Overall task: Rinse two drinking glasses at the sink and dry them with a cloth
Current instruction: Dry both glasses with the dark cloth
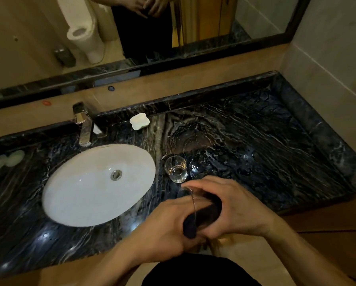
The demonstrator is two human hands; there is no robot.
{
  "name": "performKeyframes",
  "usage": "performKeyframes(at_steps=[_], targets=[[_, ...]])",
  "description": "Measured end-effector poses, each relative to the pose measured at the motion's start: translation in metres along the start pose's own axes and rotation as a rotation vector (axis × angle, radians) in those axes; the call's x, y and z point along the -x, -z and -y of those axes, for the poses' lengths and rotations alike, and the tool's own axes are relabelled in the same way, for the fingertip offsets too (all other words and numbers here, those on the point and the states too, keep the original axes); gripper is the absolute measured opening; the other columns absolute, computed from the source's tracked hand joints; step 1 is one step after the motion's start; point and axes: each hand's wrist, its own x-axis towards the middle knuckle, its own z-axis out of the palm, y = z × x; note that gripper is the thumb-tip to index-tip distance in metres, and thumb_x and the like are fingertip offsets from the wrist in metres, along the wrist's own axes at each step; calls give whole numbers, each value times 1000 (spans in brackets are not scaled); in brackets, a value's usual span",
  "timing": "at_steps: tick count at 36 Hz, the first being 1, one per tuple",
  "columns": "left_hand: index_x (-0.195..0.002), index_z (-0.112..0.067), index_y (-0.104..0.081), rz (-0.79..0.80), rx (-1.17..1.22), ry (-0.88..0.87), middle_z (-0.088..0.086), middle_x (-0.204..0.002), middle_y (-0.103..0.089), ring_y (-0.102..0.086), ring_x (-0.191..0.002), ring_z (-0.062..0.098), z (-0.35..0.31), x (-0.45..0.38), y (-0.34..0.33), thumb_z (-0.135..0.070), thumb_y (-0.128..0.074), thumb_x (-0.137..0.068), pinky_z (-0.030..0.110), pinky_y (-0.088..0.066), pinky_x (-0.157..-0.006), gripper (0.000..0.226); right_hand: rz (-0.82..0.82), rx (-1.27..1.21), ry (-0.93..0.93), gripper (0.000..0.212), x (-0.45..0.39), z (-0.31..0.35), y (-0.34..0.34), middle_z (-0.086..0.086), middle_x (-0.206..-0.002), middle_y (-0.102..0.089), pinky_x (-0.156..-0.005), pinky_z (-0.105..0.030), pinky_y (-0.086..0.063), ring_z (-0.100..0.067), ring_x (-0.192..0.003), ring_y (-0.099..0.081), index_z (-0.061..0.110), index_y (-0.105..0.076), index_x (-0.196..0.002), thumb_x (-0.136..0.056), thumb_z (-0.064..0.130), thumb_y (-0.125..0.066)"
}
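Note:
A clear drinking glass (175, 169) stands upright on the dark marble counter (255, 141), just right of the white oval sink (80, 193). In front of it, over the counter's front edge, both hands hold a second glass (187, 191) lying on its side, with a dark cloth (201, 217) stuffed into it. My right hand (235, 209) wraps around the glass from the right. My left hand (166, 226) grips the cloth at the glass's mouth. Most of this glass is hidden by the fingers.
A chrome tap (83, 124) stands behind the sink. A white soap dish (139, 121) sits right of the tap. Two pale round items (6, 161) lie at the counter's left end. A mirror runs along the back wall.

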Motion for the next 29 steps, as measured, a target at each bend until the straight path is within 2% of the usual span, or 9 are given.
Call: performKeyframes(at_steps=[3, 5, 8, 11, 15, 20, 25, 27, 29], targets=[[-122, -25, -66, 39, 223, 134, -12, -115, -69, -64, -106, 0, 0, 0, 12, -15, -86, -73, 18, -48, -92, 54, -4, -199, -2, 89, -5, 0, 1, 17, -117, -63, -95, -23, -49, -6, -112, -61, 43, -56, -132, -53, 28, -95], [-121, -22, -68, 55, 475, 227, -6, -113, -74, -69, -105, 10, 1, 2, 21, -6, -87, -72, 22, -50, -92, 54, -78, -405, -16, 77, -6, 0, -1, 10, -119, -65, -95, -28, -52, -13, -112, -64, 40, -61, -122, -53, 28, -94], [-114, -15, -72, -98, 789, 324, 10, -106, -75, -69, -91, 27, 4, 3, 22, -1, -82, -69, 30, -55, -83, 49, -259, -596, -14, 54, -2, 1, -12, 4, -120, -64, -88, -32, -56, -22, -109, -66, 32, -62, -119, -69, 36, -81], [-103, -15, -75, -225, 1038, 409, 15, -98, -72, -63, -79, 28, 1, -1, 17, 0, -77, -67, 33, -56, -66, 39, -399, -660, 30, 44, -2, 5, -30, 4, -121, -63, -89, -28, -53, -22, -110, -65, 25, -53, -126, -85, 35, -63], [-102, -16, -76, -214, 1120, 401, 11, -97, -73, -67, -80, 22, -8, -7, 9, 5, -76, -66, 33, -59, -66, 42, -709, -508, 36, 22, -12, 4, -45, 12, -105, -66, -80, -30, -54, -14, -96, -66, 32, -56, -110, -89, 38, -53], [-114, -19, -69, -225, 951, 366, 6, -106, -76, -72, -96, 20, -17, -11, 6, 8, -79, -62, 30, -57, -85, 59, -859, -550, 18, 23, -18, 9, -45, 14, -93, -67, -71, -18, -50, -6, -81, -65, 24, -60, -100, -88, 39, -48], [-117, -37, -65, -267, 487, 287, -14, -108, -73, -69, -101, 4, -10, -13, 0, -2, -84, -69, 24, -53, -92, 62, -789, -710, -240, 22, -28, 10, -40, 10, -84, -69, -64, -15, -48, -4, -74, -63, 27, -69, -84, -85, 43, -53], [-118, -40, -60, -258, 230, 206, -16, -110, -69, -66, -101, 3, -4, -15, -6, -11, -78, -69, 27, -53, -90, 60, -729, -820, -425, 21, -30, 10, -37, 6, -73, -67, -53, -19, -46, -9, -64, -59, 23, -71, -76, -88, 33, -56], [-123, -44, -52, -198, 3, 92, -17, -120, -63, -65, -107, 10, 0, -14, -11, -20, -64, -77, 34, -55, -86, 53, -590, -928, -589, 25, -30, 7, -32, 0, -61, -58, -37, -21, -33, -12, -46, -49, 19, -69, -78, -95, 30, -55]])
